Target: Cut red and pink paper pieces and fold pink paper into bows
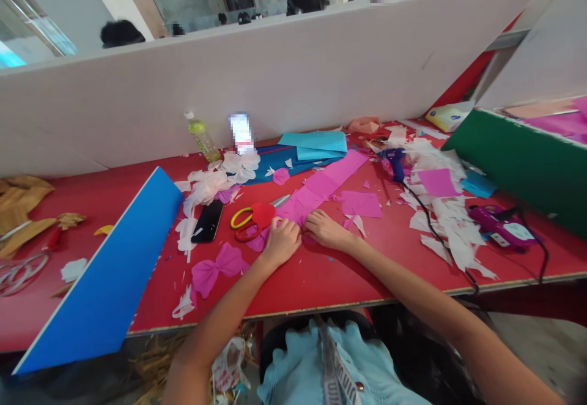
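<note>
Both hands meet over a pink crepe paper strip (pixel 316 186) that runs diagonally up to the right across the red table. My left hand (pixel 281 241) is closed on its near end, fingers curled. Beside it my right hand (pixel 326 230) pinches the same paper, its fingertips close to the left ones. What lies under the fingers is partly hidden. Just left of my left hand are scissors (pixel 259 214) with red and yellow handles, blades pointing at the strip. Pink bow-shaped paper pieces (pixel 217 268) lie nearer me. A pink paper rectangle (pixel 361 204) rests beyond my right hand.
A black phone (pixel 208 221), white paper petals (pixel 206 186), a bottle (pixel 203 137) and a lit phone (pixel 241 133) stand or lie left. Cyan paper (pixel 321 145) is behind. Rightward are glue guns (pixel 393 163) with cords and white scraps (pixel 452 221). Blue (pixel 110 276) and green (pixel 518 172) dividers flank me.
</note>
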Tool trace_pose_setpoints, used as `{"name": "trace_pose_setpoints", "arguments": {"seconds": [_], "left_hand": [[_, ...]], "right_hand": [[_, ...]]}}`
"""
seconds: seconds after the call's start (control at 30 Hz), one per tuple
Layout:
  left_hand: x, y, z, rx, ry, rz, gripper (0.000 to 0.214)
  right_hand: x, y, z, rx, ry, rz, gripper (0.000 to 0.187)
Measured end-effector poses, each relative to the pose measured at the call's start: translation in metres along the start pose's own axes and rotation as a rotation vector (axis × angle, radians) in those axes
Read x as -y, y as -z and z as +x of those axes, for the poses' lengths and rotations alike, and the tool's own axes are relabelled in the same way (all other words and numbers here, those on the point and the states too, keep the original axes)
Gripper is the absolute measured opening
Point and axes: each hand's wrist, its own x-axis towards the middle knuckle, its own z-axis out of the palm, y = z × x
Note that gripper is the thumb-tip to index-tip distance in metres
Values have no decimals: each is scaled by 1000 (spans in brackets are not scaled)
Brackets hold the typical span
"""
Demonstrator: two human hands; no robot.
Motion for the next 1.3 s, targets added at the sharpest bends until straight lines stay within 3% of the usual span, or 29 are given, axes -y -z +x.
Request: {"name": "trace_pose_setpoints", "arguments": {"seconds": [0.43, 1.3], "left_hand": [[1, 2, 0, 7, -7, -13, 13], [4, 2, -2, -14, -14, 7, 14]], "right_hand": [[-5, 7, -3, 49, 32, -44, 22], [-28, 6, -16, 25, -34, 9, 24]]}}
